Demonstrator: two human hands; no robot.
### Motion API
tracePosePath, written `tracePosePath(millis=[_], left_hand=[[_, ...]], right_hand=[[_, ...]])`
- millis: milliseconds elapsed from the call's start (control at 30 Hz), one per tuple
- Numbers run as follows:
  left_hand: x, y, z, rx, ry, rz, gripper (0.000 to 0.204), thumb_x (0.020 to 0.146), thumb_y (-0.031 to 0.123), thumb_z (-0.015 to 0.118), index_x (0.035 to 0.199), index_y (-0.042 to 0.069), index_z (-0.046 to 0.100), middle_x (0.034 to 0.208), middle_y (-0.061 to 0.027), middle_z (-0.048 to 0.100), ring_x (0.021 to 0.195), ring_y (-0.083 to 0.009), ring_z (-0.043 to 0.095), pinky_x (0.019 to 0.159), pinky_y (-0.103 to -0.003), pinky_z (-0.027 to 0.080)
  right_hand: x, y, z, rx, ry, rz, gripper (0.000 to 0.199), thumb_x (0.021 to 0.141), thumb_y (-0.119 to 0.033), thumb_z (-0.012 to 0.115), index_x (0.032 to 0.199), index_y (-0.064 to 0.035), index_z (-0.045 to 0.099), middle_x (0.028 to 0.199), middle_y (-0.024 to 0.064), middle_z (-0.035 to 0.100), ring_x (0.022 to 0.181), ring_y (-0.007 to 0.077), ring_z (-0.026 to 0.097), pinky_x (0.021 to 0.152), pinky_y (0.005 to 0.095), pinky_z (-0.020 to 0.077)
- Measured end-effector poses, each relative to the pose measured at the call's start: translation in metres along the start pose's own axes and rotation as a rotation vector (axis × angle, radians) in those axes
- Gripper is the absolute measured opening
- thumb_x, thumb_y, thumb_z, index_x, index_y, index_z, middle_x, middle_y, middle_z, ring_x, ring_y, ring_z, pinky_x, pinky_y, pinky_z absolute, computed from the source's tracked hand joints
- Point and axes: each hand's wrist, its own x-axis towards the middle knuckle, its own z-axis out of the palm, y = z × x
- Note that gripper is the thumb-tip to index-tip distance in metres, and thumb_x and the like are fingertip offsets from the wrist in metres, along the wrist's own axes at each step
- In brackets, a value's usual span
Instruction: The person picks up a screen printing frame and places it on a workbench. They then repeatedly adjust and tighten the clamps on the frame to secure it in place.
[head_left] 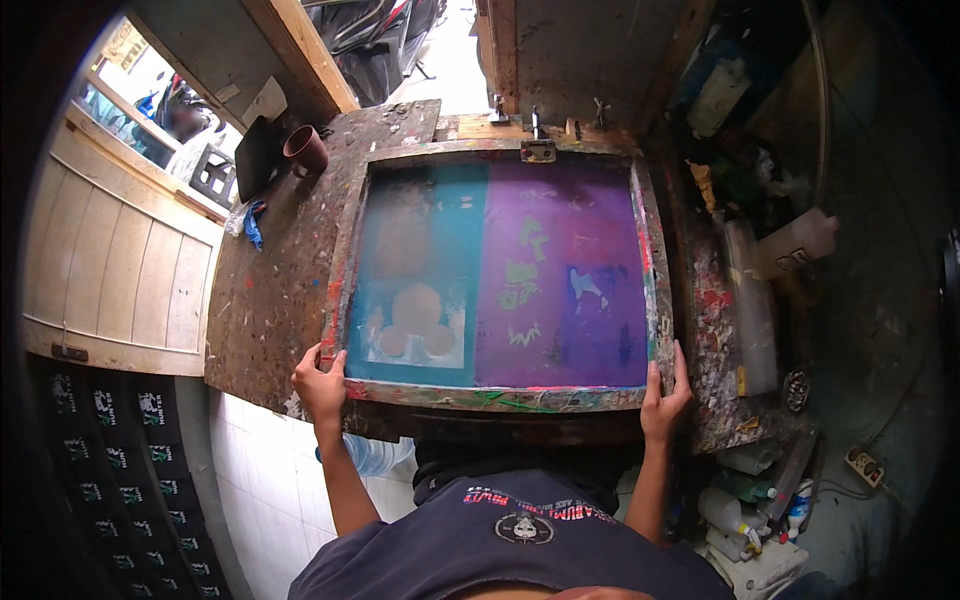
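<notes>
A paint-stained wooden screen-printing frame (490, 399) lies in front of me on a worn work table. Its mesh is teal (385, 275) on the left and purple (500, 365) on the right, with pale stencil shapes in both halves. At the far edge a metal hinge clamp (538, 152) sits on the frame. My left hand (321, 388) grips the near left corner, thumb on top and fingers along the outer side. The near right corner is held by my right hand (665, 402) in the same way. What lies beneath the frame is hidden.
On the table's left stand a brown mug (306, 150) and a dark flat object (256, 160), near a crumpled blue scrap (254, 225). A translucent bottle (800, 242) lies to the right. Several bottles (728, 512) crowd the lower right, near a power strip (864, 467).
</notes>
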Motion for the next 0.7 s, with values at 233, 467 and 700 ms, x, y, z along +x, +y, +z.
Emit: tracePosePath(millis=[233,467,700], left_hand=[[-0.004,0.007,-0.003,0.024,0.099,0.078,0.037,0.074,0.011,0.08,0.107,-0.003,0.07,0.09,-0.0204,0.073,0.083,-0.0292,0.073,0.078,-0.036,0.055],[-0.011,0.0,0.015,0.031,0.126,0.016,0.037,0.076,0.01,0.077,0.11,-0.002,0.069,0.093,-0.0218,0.072,0.084,-0.0334,0.072,0.079,-0.039,0.055],[-0.011,-0.002,0.039,0.058,0.209,0.017,0.038,0.081,0.011,0.07,0.115,-0.003,0.063,0.099,-0.0237,0.07,0.089,-0.0377,0.069,0.082,-0.041,0.053]], right_hand=[[0.003,-0.009,-0.001,0.043,-0.008,0.035,0.046,0.093,-0.014,0.06,0.133,0.0067,0.052,0.126,0.0236,0.062,0.114,0.0299,0.062,0.095,0.0365,0.0474],[-0.001,-0.009,0.006,-0.085,0.006,0.064,0.044,0.094,-0.013,0.058,0.134,0.0043,0.052,0.123,0.0251,0.062,0.112,0.0331,0.064,0.093,0.0379,0.049],[-0.001,-0.006,0.011,-0.141,0.023,-0.022,0.044,0.094,-0.013,0.056,0.135,0.002,0.052,0.124,0.0261,0.062,0.112,0.038,0.063,0.091,0.0404,0.0501]])
